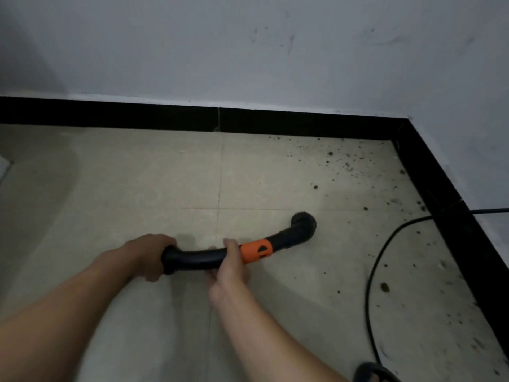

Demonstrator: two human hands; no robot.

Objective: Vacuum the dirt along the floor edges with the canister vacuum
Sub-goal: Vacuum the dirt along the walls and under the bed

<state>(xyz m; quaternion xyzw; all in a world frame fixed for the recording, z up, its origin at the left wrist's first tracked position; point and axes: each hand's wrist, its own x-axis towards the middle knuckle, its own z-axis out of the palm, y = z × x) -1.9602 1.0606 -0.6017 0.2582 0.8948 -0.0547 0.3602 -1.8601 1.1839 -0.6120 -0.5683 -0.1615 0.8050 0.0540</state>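
Both hands are on the vacuum's tube (192, 259). The left hand (150, 256) is wrapped tight round the near end of it, fingers curled under and knuckles on top. The right hand (230, 267) grips further along, thumb over the top and fingers round the underside, right up against the orange collar (256, 250). So neither hand is open at all, and both have a full hold on the same tube.

Past the right hand the tube bends up and away and ends in a round black brush (303, 226). The brush sits low at the floor (110, 175), but I can't tell if the bristles actually touch the tile.

The dirt (344, 164) is further out, beyond the brush and off to the right of the hands. It's dark crumbs scattered into the corner and trailing down along the right-hand baseboard (451, 216). The tiles to the left of the hands look pale and plain.

A black cord (380, 257) loops over the floor to the right of the right hand, running from the baseboard down toward the bottom edge. Next to its lower end there's a dark round thing (371, 373) that's cut off, no idea what it is. Above the baseboard is a scuffed white wall (248, 51).
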